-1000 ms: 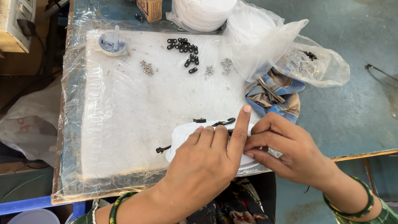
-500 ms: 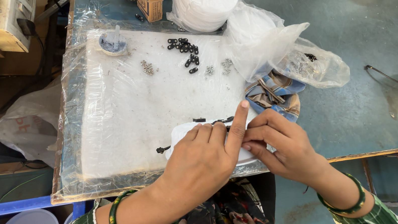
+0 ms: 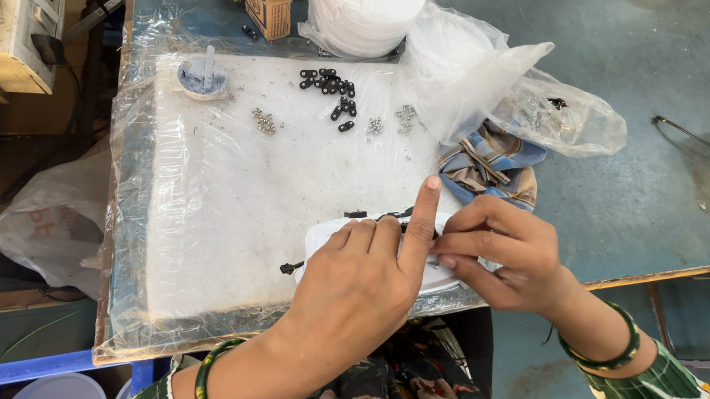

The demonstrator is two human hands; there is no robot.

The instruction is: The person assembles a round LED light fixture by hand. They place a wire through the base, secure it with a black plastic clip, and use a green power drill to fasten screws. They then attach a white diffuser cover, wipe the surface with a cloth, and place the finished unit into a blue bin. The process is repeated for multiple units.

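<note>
The left hand (image 3: pixel 356 285) lies flat, fingers spread and unclenched, pressing a white rounded cloth piece with a black cord (image 3: pixel 323 235) onto the plastic-wrapped white board (image 3: pixel 219 198) at the near edge of the table (image 3: pixel 682 141). The right hand (image 3: pixel 498 259) pinches the piece's right edge between thumb and fingers. This looks like a fitting step; the next move likely calls for fine fingertip control. Small black plastic clips (image 3: pixel 328 90) and shiny metal bits (image 3: pixel 264 122) lie well apart, beyond.

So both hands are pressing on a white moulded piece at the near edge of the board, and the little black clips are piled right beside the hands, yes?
Not quite. The head view shows the small black clips lying at the far side of the plastic-covered white board, well away from the left hand and right hand, which do rest on the white moulded piece.
</note>
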